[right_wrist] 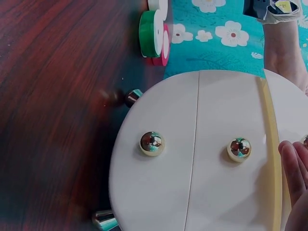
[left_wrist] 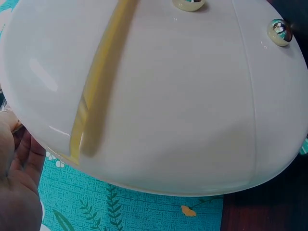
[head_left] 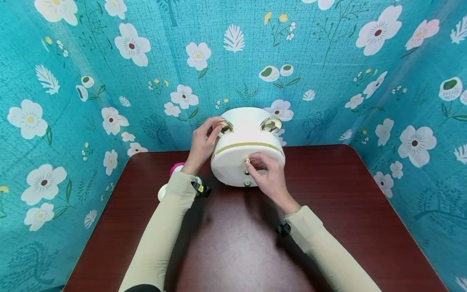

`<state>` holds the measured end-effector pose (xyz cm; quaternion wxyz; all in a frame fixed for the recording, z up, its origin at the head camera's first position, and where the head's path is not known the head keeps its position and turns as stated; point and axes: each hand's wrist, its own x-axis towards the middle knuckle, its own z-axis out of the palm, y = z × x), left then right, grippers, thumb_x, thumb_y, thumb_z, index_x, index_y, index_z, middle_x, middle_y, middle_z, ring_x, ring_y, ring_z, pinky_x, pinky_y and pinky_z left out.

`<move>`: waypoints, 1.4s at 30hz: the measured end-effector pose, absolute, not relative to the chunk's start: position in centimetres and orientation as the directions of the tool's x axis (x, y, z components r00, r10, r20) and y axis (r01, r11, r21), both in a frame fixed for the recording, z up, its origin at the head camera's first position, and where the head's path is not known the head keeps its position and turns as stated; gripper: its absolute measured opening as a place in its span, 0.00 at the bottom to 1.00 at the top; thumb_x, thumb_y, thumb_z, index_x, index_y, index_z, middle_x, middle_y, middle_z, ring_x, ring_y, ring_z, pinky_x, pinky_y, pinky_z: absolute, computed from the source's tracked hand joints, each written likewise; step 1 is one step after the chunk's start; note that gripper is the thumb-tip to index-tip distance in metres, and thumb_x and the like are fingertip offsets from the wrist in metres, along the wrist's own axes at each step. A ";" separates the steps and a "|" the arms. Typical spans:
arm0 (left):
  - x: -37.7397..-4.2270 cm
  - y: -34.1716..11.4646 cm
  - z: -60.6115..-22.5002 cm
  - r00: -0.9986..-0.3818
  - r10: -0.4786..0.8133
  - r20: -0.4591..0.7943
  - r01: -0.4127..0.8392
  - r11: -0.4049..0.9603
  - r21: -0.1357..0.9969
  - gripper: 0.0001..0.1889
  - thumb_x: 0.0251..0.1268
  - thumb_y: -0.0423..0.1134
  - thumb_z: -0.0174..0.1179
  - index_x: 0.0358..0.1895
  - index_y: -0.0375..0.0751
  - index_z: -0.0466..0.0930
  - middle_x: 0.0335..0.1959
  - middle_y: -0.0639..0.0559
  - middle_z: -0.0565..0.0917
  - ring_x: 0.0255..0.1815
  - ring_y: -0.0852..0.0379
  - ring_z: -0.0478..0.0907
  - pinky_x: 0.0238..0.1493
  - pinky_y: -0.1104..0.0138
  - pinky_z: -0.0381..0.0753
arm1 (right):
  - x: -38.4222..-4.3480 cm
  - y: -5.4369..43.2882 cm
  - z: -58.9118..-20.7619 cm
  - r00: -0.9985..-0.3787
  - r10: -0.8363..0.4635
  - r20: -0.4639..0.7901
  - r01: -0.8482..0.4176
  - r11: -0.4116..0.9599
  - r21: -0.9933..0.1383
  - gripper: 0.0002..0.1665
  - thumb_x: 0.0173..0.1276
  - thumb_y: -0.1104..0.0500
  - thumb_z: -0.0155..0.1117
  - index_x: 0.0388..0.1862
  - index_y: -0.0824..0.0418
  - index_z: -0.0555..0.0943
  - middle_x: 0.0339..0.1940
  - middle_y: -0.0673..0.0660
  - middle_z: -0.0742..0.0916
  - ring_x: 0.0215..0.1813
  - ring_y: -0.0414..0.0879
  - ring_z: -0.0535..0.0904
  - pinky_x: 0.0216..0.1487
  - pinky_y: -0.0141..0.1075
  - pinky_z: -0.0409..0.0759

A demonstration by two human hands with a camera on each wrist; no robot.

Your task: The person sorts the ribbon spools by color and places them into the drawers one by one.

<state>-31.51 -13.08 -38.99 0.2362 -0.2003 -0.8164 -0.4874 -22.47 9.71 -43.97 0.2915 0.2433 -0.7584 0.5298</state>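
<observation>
A white rounded storage box (head_left: 233, 162) with gold trim (head_left: 248, 144) stands at the back of the table. Two gold ear-like rings rise from its top; my left hand (head_left: 202, 140) grips the left ring (head_left: 225, 125), thumb in front. At the front face, my right hand (head_left: 270, 178) pinches the uppermost gold knob (head_left: 247, 160). Below it are a middle knob (right_wrist: 239, 148) and a bottom knob (right_wrist: 152, 143), with a thin drawer seam between them. In the left wrist view, the left fingers (left_wrist: 29, 159) are partly hidden behind the box's edge.
Beside the box on the left, partly behind my left forearm, are a green ribbon spool (right_wrist: 150, 33), a pink spool (right_wrist: 165, 45) and a white one (right_wrist: 161, 6). Floral teal cloth (head_left: 160, 61) hangs behind the dark red table (head_left: 321, 174). Metallic feet (right_wrist: 134, 97) support the box.
</observation>
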 end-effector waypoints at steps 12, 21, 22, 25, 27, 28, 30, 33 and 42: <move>-31.6 -12.9 -39.1 -0.803 0.107 0.587 0.568 0.438 0.697 0.15 0.79 0.44 0.58 0.62 0.49 0.83 0.53 0.48 0.88 0.43 0.55 0.82 0.43 0.66 0.82 | -21.3 10.1 -44.0 -0.723 -0.066 0.688 -0.667 0.327 -0.669 0.08 0.66 0.64 0.75 0.44 0.59 0.88 0.34 0.54 0.92 0.33 0.45 0.90 0.38 0.42 0.90; -31.4 -13.2 -39.7 -0.810 0.092 0.580 0.557 0.430 0.710 0.15 0.79 0.43 0.59 0.62 0.48 0.83 0.51 0.46 0.88 0.42 0.55 0.82 0.41 0.68 0.82 | -20.1 9.7 -43.9 -0.721 -0.076 0.689 -0.671 0.326 -0.666 0.12 0.60 0.71 0.77 0.42 0.64 0.87 0.32 0.58 0.92 0.31 0.49 0.89 0.36 0.45 0.90; -31.4 -13.3 -39.7 -0.810 0.093 0.579 0.558 0.428 0.711 0.15 0.79 0.43 0.59 0.62 0.48 0.83 0.52 0.46 0.88 0.42 0.55 0.82 0.41 0.69 0.82 | -19.9 9.6 -43.7 -0.719 -0.074 0.692 -0.672 0.329 -0.663 0.12 0.59 0.72 0.76 0.41 0.65 0.87 0.31 0.59 0.92 0.30 0.50 0.89 0.35 0.45 0.90; -31.3 -13.3 -39.5 -0.804 0.098 0.587 0.566 0.427 0.705 0.15 0.79 0.43 0.59 0.63 0.47 0.82 0.53 0.46 0.87 0.42 0.54 0.82 0.41 0.69 0.82 | -19.0 9.2 -42.6 -0.707 -0.070 0.704 -0.681 0.335 -0.651 0.11 0.58 0.75 0.75 0.40 0.68 0.86 0.30 0.61 0.91 0.29 0.51 0.89 0.35 0.45 0.90; -31.3 -13.3 -39.3 -0.797 0.102 0.595 0.576 0.424 0.699 0.15 0.79 0.42 0.59 0.63 0.46 0.82 0.54 0.46 0.87 0.43 0.54 0.82 0.41 0.68 0.81 | -18.6 9.1 -42.0 -0.699 -0.069 0.712 -0.687 0.340 -0.642 0.12 0.57 0.75 0.75 0.39 0.69 0.86 0.29 0.62 0.91 0.29 0.52 0.89 0.35 0.44 0.90; -31.3 -13.3 -39.2 -0.795 0.102 0.597 0.578 0.423 0.698 0.15 0.79 0.42 0.59 0.62 0.46 0.82 0.54 0.46 0.87 0.43 0.54 0.82 0.41 0.69 0.81 | -18.4 9.1 -41.8 -0.695 -0.070 0.716 -0.691 0.341 -0.637 0.12 0.57 0.76 0.75 0.39 0.69 0.86 0.29 0.62 0.90 0.29 0.52 0.89 0.35 0.43 0.90; -31.3 -13.3 -39.1 -0.793 0.101 0.601 0.581 0.421 0.696 0.15 0.79 0.42 0.59 0.62 0.46 0.83 0.53 0.46 0.87 0.42 0.54 0.82 0.41 0.69 0.81 | -18.3 9.2 -41.8 -0.692 -0.070 0.719 -0.693 0.344 -0.634 0.12 0.56 0.75 0.75 0.39 0.69 0.86 0.29 0.62 0.90 0.29 0.52 0.88 0.35 0.41 0.89; -31.5 -13.2 -39.1 -0.792 0.102 0.602 0.584 0.415 0.698 0.15 0.79 0.42 0.59 0.62 0.46 0.83 0.52 0.46 0.88 0.42 0.55 0.82 0.40 0.70 0.81 | -18.6 9.5 -42.6 -0.697 -0.068 0.714 -0.689 0.341 -0.640 0.12 0.57 0.74 0.76 0.39 0.67 0.86 0.29 0.60 0.91 0.29 0.51 0.89 0.35 0.41 0.89; -31.6 -13.0 -39.2 -0.793 0.108 0.600 0.581 0.432 0.690 0.15 0.79 0.43 0.59 0.62 0.48 0.82 0.52 0.47 0.88 0.42 0.55 0.83 0.40 0.69 0.81 | -18.7 10.3 -43.9 -0.697 -0.082 0.713 -0.698 0.304 -0.648 0.11 0.60 0.69 0.77 0.42 0.61 0.88 0.32 0.55 0.92 0.31 0.46 0.90 0.35 0.37 0.89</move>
